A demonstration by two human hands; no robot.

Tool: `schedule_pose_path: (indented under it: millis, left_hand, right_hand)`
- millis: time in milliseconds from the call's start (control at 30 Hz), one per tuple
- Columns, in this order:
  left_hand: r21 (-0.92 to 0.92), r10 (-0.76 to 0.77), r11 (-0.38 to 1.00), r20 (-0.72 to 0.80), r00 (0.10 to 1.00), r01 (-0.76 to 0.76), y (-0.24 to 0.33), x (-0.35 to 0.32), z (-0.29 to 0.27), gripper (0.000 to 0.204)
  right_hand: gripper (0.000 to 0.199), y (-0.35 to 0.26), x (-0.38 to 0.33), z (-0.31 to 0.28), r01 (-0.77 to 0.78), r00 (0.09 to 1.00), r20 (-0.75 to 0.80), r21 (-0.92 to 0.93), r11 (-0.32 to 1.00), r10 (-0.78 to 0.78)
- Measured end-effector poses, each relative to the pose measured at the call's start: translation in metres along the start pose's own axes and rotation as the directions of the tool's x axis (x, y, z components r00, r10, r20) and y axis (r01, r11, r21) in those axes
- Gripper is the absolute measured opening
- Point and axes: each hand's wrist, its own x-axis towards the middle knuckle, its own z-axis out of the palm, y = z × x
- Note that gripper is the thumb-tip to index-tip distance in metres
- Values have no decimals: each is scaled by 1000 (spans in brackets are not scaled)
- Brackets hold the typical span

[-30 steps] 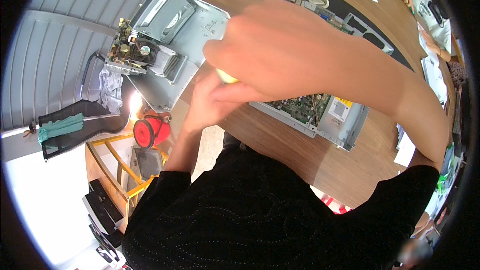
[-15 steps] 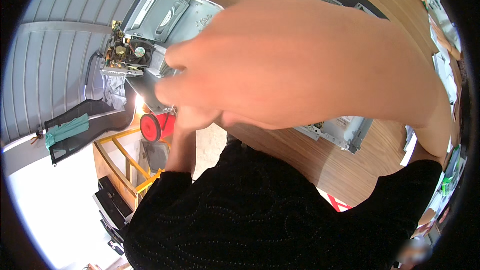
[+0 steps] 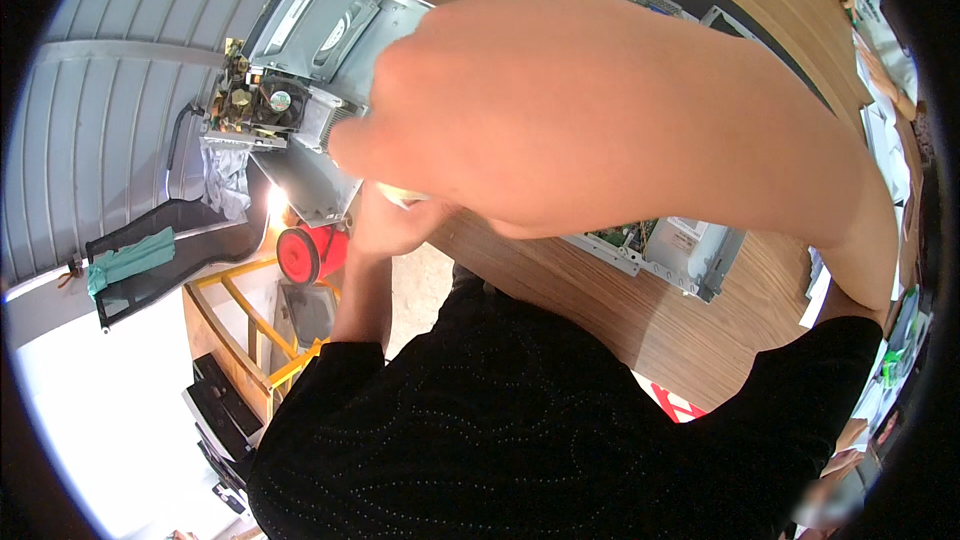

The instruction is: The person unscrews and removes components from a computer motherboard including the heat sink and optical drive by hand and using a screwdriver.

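The right hand (image 3: 490, 115) is big and high up, with its fingers curled in, and it hides part of the left hand (image 3: 392, 228) below. A small, shiny yellow-and-white thing (image 3: 402, 195) peeks out between them, just under the right hand and right next to the left one. Its long side is hidden, so I can't tell which way it points. I also can't tell if either hand grips it. Past the fingers is an open grey metal computer case (image 3: 312, 183). On the other side, a silver metal box with a green board (image 3: 690, 240) sits on the brown wooden tabletop (image 3: 560, 285).
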Motion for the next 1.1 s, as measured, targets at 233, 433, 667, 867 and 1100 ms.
schedule_pose_path:
  millis: [233, 433, 667, 867, 1100]
  left_hand:
    - [-156, -43, 987, -140, 989, 21, 13, 4, 14, 57]
    - [189, 71, 979, 19, 997, -74, -23, -13, 1, 47]
    - [-27, 21, 999, -148, 989, -26, 10, 2, 17, 49]
    - [-9, 200, 980, -50, 979, -201, 36, 17, 5, 30]
    - [-269, 75, 960, -21, 997, -78, 40, 23, 19, 23]
  right_hand:
    - [17, -7, 4, 10, -17, 964, -266, 10, 1000, 19]
    - [26, 2, 7, 7, 280, 934, -253, 75, 957, -253]
    - [17, -17, 13, 6, -104, 971, -205, 91, 990, 121]
    - [23, 12, 14, 34, 398, 843, -416, 57, 916, -340]
    - [41, -55, 8, 16, -329, 896, -359, -144, 933, 260]
